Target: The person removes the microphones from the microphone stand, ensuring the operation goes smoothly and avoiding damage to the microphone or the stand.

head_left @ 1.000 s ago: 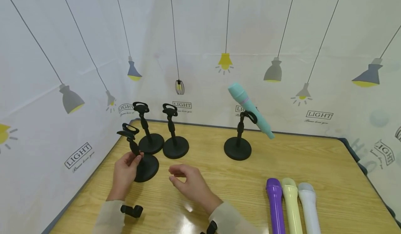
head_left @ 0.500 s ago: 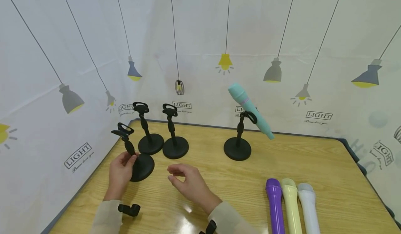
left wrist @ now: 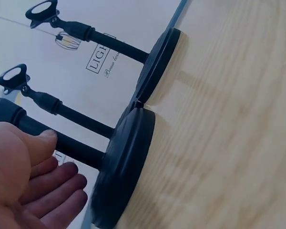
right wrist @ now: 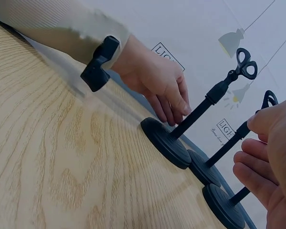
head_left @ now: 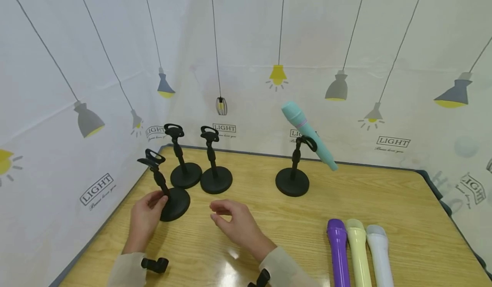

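Left hand (head_left: 144,218) at near-left stand (head_left: 168,188), fingertips on the upright stem, loose touch, thumb beside it; firm grip or not: cannot tell. Stand upright at table's (head_left: 384,201) left edge, long axis vertical, base flat, just right of the fingers. Right hand (head_left: 234,224) nearby, farther off, half-curled, holding nothing. 2 more stands (head_left: 200,171) just behind.
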The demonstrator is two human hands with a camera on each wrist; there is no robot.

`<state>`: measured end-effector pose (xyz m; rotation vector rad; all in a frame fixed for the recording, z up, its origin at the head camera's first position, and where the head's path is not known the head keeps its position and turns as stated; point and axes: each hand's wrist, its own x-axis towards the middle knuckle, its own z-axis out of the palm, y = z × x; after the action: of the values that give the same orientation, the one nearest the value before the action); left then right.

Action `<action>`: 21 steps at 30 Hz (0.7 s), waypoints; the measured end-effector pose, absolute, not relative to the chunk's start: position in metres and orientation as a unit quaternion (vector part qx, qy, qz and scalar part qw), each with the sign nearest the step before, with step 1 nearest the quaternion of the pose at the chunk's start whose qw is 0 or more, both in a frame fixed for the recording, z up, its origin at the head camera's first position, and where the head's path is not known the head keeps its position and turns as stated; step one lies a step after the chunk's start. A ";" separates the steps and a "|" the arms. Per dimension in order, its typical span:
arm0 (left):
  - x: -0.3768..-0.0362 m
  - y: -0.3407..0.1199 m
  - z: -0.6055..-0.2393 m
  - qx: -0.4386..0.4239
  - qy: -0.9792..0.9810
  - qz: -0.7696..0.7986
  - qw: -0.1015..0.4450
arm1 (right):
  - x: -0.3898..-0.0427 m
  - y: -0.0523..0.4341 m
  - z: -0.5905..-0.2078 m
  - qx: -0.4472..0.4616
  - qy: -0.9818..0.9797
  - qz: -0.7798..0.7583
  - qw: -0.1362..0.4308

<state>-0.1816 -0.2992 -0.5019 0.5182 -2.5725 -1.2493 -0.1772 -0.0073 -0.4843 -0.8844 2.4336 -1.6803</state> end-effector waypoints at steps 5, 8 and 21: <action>-0.170 -0.291 -0.495 0.193 -0.884 -0.375 0.203 | -0.179 0.003 -0.482 -0.275 0.789 -0.548 0.031; -0.166 -0.284 -0.490 0.146 -0.882 -0.373 0.246 | -0.181 0.009 -0.481 -0.269 0.794 -0.545 0.028; -0.178 -0.237 -0.491 -0.075 -0.883 -0.440 0.145 | -0.194 0.048 -0.476 -0.240 0.816 -0.526 -0.016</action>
<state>-0.1784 -0.2374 -0.4907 -0.2163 -2.5449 -1.2666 -0.1938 0.0476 -0.4759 -0.7614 2.5894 -1.6701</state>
